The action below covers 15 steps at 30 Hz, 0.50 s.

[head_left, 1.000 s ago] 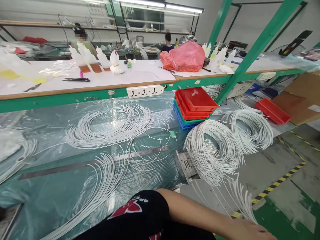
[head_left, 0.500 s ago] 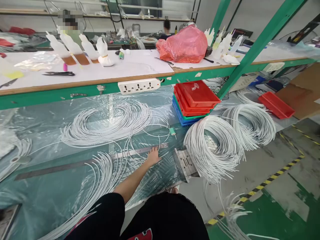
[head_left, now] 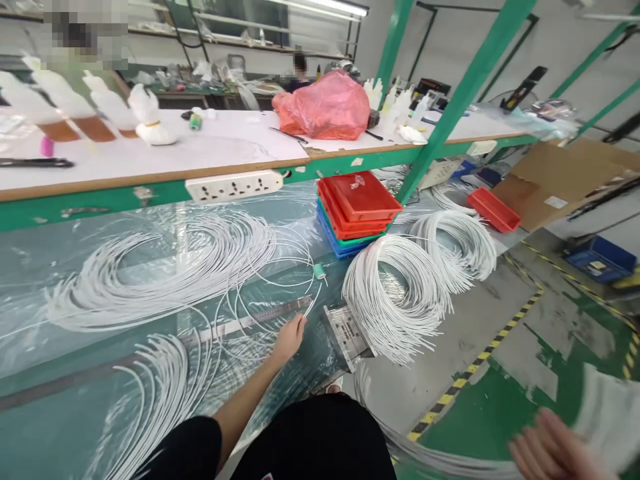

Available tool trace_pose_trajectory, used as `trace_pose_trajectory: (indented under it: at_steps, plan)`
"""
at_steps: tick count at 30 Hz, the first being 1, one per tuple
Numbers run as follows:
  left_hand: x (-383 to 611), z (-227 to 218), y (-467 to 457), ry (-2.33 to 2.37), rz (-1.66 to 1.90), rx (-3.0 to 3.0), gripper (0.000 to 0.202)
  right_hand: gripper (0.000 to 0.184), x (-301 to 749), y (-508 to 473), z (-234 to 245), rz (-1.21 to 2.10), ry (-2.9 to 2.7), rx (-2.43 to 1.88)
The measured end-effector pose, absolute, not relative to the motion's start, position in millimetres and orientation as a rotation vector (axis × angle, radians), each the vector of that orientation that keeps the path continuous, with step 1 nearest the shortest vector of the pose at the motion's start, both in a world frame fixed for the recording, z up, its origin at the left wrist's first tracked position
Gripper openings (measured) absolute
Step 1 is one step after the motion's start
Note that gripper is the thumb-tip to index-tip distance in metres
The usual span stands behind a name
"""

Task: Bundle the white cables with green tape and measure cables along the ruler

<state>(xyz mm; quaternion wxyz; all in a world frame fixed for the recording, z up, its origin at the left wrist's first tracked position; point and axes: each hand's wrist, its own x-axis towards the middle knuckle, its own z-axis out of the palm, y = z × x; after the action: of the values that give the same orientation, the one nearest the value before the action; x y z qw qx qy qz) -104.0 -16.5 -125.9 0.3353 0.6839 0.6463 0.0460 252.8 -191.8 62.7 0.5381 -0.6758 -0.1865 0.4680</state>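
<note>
Over the end of a steel ruler (head_left: 240,325) on the bench, my left hand (head_left: 291,337) is closed, pinching the end of a thin white cable (head_left: 314,301). A small green spool (head_left: 319,271) lies just beyond it. At the lower right, my right hand (head_left: 555,445) is blurred, its fingers curled round a bundle of white cables (head_left: 445,461) that sweeps up from below the bench edge. A white blurred fan (head_left: 605,420), apparently the bundle's ends, shows beside that hand. Loose white cables (head_left: 165,380) curve under my left forearm.
Coiled white cables (head_left: 165,273) lie on the plastic-covered bench. More coils (head_left: 400,293) hang over its right edge by a slotted metal block (head_left: 347,331). Stacked red, green and blue trays (head_left: 357,200) stand below a shelf with bottles (head_left: 113,103). Co-workers sit behind.
The view has swung right. My left hand has lifted from the ruler with a cable end pinched. My right hand has come into view at the lower right, and the hanging bundle has been drawn rightward.
</note>
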Motion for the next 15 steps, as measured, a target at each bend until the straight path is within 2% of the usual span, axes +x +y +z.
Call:
trace_pose_trajectory:
  at_steps: [1,4,6,10,15]
  plan:
    - [-100,-113,-27,1.624,0.192,1.804,0.041,0.07,242,-186,58,1.096,-0.402,-1.587]
    - [-84,-73,-62,1.304,0.53,1.771,0.043,0.056,204,-163,47,1.18,-0.418,-1.538]
    - [-73,-49,-80,1.098,0.643,1.717,0.04,0.058,184,-145,41,1.305,-0.54,-1.474]
    - [-53,-22,-94,0.848,0.574,1.706,0.034,0.058,172,-122,33,1.432,-0.719,-1.345]
    - [-40,-11,-95,0.746,0.447,1.69,0.034,0.051,174,-115,27,1.375,-0.737,-1.283]
